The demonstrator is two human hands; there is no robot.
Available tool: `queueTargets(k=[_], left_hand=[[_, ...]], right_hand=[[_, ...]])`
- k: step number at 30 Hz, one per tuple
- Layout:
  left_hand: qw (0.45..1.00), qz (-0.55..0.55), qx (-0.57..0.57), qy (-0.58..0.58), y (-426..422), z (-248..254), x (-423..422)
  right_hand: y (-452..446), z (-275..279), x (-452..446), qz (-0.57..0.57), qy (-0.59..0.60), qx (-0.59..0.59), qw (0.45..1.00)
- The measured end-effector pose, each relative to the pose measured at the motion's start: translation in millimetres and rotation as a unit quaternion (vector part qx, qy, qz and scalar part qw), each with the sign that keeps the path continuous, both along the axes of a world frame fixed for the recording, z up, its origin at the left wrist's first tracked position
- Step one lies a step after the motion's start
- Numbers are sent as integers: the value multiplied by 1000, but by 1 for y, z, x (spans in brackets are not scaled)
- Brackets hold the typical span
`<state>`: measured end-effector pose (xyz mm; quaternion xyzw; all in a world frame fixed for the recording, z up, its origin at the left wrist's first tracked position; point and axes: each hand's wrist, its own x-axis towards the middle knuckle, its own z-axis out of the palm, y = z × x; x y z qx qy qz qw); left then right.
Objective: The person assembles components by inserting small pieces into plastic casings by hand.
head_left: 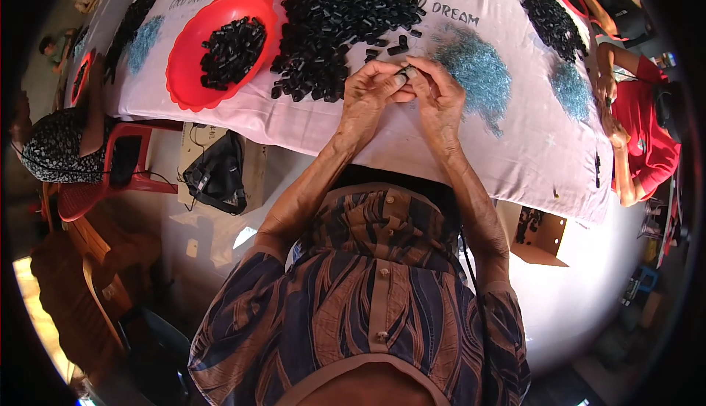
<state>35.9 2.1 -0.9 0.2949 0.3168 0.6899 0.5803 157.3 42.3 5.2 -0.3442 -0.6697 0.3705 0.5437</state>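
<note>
Over the near edge of the table, my left hand and my right hand meet fingertip to fingertip. Pinched between them is a small black plastic cylinder, mostly hidden by the fingers; whether the right fingertips also hold a tiny part cannot be made out. Just beyond my hands lies a large heap of similar black cylinders, with a few loose ones near my fingertips. Beside my right hand spreads a pile of small, thin bluish pieces. A red scalloped basin with more black cylinders stands to the left.
A pink printed cloth covers the table. Further heaps of black pieces and bluish pieces lie at the right, near a person in red. Another person sits at left by a red chair. Below are cardboard boxes.
</note>
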Motion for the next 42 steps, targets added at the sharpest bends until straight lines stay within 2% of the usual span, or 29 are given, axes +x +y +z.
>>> queueTargets(k=[4, 11, 13, 23, 25, 29, 31, 42], left_hand=[[1000, 0, 12, -4, -2, -2, 0], [1000, 2, 12, 2, -3, -1, -1], [1000, 7, 11, 0, -3, -2, -1], [1000, 16, 12, 11, -3, -5, -1], [999, 25, 18, 17, -4, -5, 1], [999, 33, 12, 20, -6, -4, 3], [999, 38, 15, 20, -6, -3, 4], [998, 63, 9, 25, -11, -1, 0]], right_hand=[[-5, 3, -4, 27, 18, -38, 999], [-6, 10, -4, 36, 3, -34, 999], [-5, 9, 0, 43, -64, 2, 997], [-8, 2, -4, 45, -33, 4, 998], [-10, 5, -4, 57, -7, -49, 997], [-12, 5, -5, 49, -8, -34, 998], [-12, 4, -5, 59, 6, -71, 996], [-14, 5, -9, 79, -3, -42, 996]])
